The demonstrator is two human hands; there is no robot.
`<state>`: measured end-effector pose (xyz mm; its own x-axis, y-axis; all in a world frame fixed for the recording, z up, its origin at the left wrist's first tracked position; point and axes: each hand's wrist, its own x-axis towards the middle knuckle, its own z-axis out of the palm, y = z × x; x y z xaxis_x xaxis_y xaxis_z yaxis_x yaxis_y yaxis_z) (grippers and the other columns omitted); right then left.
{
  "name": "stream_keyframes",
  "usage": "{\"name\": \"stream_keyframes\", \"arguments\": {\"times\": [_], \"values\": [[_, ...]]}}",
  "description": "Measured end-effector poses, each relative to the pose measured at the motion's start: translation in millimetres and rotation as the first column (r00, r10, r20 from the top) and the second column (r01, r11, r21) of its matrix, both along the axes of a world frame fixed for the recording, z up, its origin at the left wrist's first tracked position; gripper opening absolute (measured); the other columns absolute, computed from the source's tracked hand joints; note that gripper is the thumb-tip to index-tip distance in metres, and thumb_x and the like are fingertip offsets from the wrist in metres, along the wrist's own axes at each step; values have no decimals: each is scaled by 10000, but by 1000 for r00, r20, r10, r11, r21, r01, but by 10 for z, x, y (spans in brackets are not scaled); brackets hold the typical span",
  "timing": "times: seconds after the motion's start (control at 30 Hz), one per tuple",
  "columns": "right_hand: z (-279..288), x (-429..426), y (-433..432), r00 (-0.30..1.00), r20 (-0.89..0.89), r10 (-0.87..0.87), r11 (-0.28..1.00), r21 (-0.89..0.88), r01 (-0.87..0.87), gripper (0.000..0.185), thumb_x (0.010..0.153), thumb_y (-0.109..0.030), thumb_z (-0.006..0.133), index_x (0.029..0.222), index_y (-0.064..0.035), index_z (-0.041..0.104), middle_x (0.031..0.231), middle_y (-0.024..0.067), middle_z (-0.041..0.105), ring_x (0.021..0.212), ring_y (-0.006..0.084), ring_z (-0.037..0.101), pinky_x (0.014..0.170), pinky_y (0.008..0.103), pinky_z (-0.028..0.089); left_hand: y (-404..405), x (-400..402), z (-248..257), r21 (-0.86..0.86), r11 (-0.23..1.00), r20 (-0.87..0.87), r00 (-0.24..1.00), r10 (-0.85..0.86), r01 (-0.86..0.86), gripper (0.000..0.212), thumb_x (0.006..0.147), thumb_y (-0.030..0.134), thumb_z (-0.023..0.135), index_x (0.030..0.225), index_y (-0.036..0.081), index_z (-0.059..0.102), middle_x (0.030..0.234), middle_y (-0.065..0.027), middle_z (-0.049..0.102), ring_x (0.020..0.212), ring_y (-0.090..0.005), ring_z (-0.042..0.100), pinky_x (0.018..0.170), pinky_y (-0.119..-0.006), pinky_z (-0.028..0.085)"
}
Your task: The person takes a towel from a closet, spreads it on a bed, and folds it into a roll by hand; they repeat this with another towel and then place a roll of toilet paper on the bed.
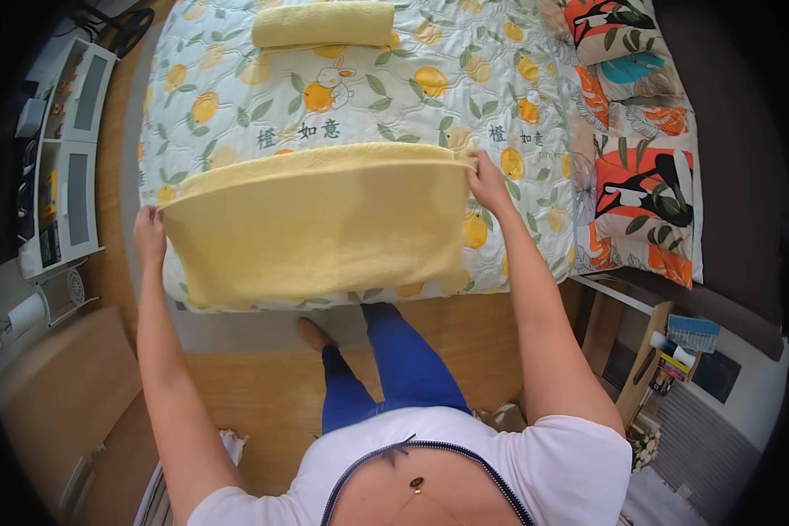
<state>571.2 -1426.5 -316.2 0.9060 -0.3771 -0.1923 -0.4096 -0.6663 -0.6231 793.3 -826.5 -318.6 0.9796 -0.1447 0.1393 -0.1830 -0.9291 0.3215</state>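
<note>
A yellow towel (315, 223) is stretched wide between my two hands, over the near edge of the bed. My left hand (150, 233) grips its left corner, and my right hand (488, 179) grips its right corner. The towel looks doubled along its top edge, and its front hangs down towards me. Beneath and beyond it lies a quilted bed cover (407, 112) printed with oranges, leaves, rabbits and some writing. Farther back on the cover rests a rolled or folded yellow towel (322, 25).
Patterned pillows (644, 191) lie along the bed's right side by a dark headboard (730, 164). A white cabinet (79, 151) and a black fan (131, 33) stand at the left. A bedside shelf (644, 361) holds small items at the right.
</note>
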Motion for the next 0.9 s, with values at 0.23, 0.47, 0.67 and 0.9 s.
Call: {"name": "stream_keyframes", "arguments": {"times": [0.23,0.47,0.67,0.9], "values": [[-1324,541,-424,973,129,192,955,-251,-156,456,724,-222,637,1125,-37,524,1058,192,540,1018,341,502,867,395,421,-3058,-1273,-1148,-3,822,-94,818,-567,570,174,806,48,448,933,-18,549,883,-176,547,837,-319,521,785,-432,419],[-895,309,-344,995,-103,18,998,65,-12,331,735,-216,636,965,-7,520,884,177,585,847,330,567,738,377,442,-4372,-3058,-821,100,460,-351,464,-814,882,470,742,229,624,1191,200,487,1123,-118,506,905,-346,523,750,-502,440],[182,36,82,994,-104,15,961,277,14,344,768,-183,618,1052,-36,492,839,146,621,670,283,581,666,363,471,-3469,-2678,-233,-555,593,-414,425,-805,583,299,683,119,654,962,123,547,1159,-159,485,928,-355,556,709,-414,496],[1819,-98,282,978,-111,176,658,753,-33,430,778,-150,659,1167,-64,496,963,63,585,820,128,543,747,290,447,-1807,-2461,2030,-620,658,-51,815,-577,428,277,659,19,636,911,129,606,1016,-124,598,784,-326,625,644,-353,526]]}}
